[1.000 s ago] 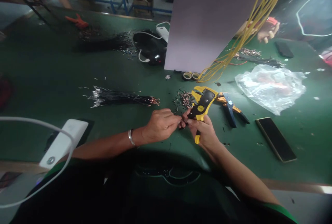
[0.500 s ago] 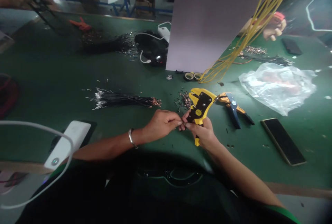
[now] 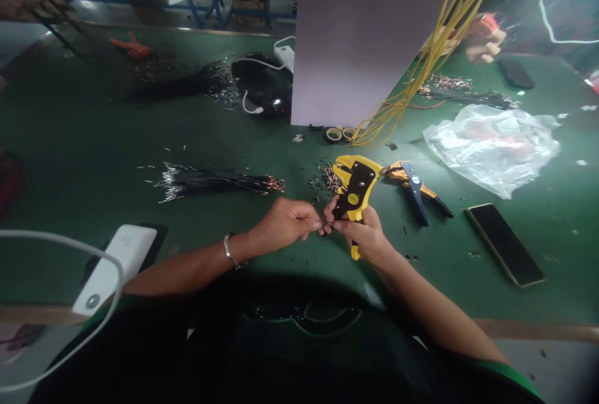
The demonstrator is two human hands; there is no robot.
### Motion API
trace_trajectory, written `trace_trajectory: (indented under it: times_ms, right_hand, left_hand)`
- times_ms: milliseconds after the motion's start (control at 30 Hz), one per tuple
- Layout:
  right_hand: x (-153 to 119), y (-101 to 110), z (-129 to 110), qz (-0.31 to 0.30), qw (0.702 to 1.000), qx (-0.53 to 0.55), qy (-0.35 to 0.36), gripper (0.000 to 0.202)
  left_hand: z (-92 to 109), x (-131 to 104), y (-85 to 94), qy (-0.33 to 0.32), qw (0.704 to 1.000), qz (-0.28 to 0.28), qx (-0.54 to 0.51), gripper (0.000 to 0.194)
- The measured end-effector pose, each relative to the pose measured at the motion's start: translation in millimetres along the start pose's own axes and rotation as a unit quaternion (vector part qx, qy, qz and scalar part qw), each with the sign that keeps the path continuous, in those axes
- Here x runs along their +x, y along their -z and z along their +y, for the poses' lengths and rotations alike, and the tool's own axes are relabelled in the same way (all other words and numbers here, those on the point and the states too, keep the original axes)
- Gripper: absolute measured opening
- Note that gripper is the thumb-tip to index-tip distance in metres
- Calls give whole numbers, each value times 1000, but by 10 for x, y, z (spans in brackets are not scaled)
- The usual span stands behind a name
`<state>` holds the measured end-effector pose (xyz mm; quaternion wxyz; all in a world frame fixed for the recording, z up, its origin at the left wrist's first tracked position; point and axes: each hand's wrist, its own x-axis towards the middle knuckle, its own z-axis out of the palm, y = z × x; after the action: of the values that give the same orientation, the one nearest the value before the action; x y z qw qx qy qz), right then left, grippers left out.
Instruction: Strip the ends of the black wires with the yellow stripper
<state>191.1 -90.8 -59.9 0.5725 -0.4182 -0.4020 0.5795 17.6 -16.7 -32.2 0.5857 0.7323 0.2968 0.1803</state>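
My right hand (image 3: 367, 235) is wrapped round a yellow and black wire stripper (image 3: 358, 188), its jaws pointing up and to the left. The fingertips of that hand meet those of my left hand (image 3: 290, 223) just left of the tool's handle. My left thumb and finger pinch something thin, too small to make out. Left of the stripper's head lies a small heap of copper-coloured bits (image 3: 327, 178). A bundle of black wires (image 3: 219, 180), silvery at the left end and coppery at the right, rests beyond my left hand.
A second pair of strippers (image 3: 414, 192), blue and orange, lies to the right, near a phone (image 3: 505, 245) and a clear plastic bag (image 3: 496, 145). Yellow wires (image 3: 421, 79) hang beside a pale upright panel (image 3: 355, 42). A white power bank (image 3: 115, 270) with a cable is at left. Another person's hand (image 3: 484, 42) shows far right.
The whole view has shifted slightly, so things sit further left. My fingertips have come a little apart. The wire stripper stays in my right hand.
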Motion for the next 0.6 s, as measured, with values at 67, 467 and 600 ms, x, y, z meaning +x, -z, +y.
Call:
trace_trajectory:
  times_ms: [67,467,600]
  right_hand:
    - [1,8,-3,-2,1000,5,0,16]
    - [-7,-14,-106,-14,992,-120,28,12]
    - [-24,-33,-99,-19,984,-172,38,15]
  left_hand:
    - [3,7,6,49,998,-23,-36,16]
    - [90,26,4,89,993,-63,-37,22]
    - [49,30,-16,124,987,-63,-80,23]
